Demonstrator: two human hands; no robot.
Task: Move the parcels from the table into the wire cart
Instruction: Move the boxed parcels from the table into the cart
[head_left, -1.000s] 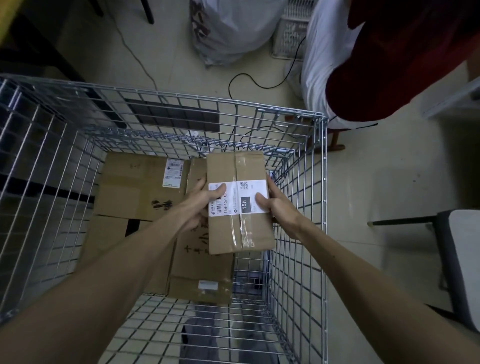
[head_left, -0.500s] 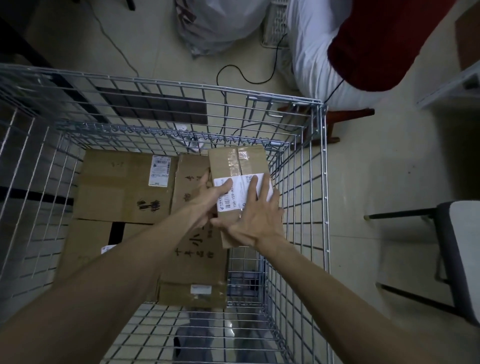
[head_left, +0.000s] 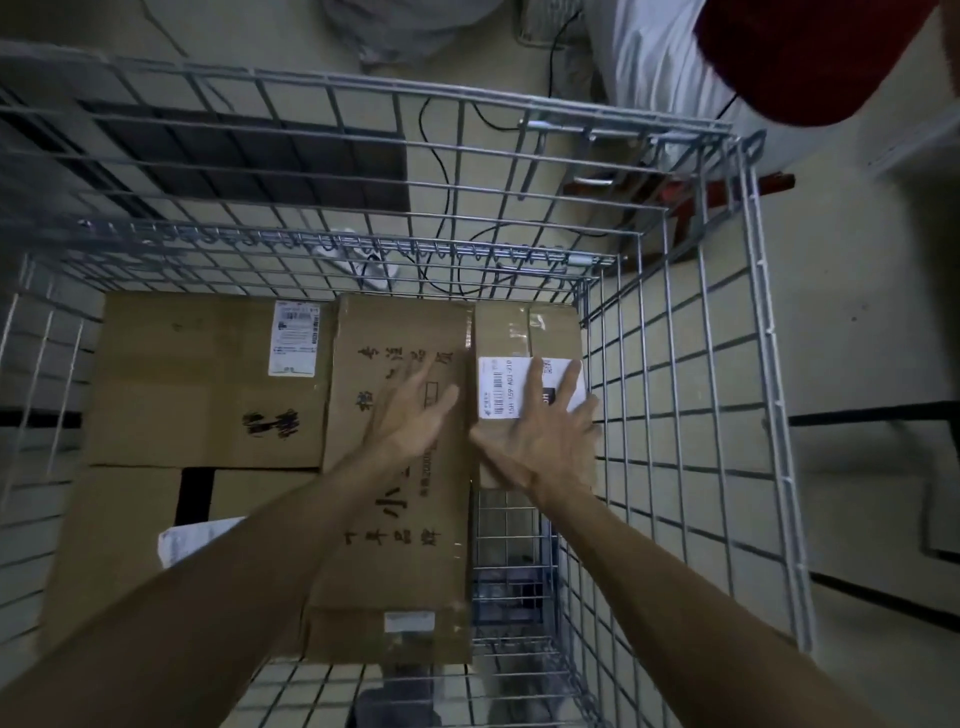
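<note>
Parcel with a white label lies in the wire cart, right of middle (beside a long box). Right hand rests flat on it; left hand is open too.

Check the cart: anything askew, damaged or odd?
Nothing crushed or spilled in the cart. One oddity: a white sheet on the near-left box sits tilted, partly hidden by the left arm; possibly a loose label.
</note>
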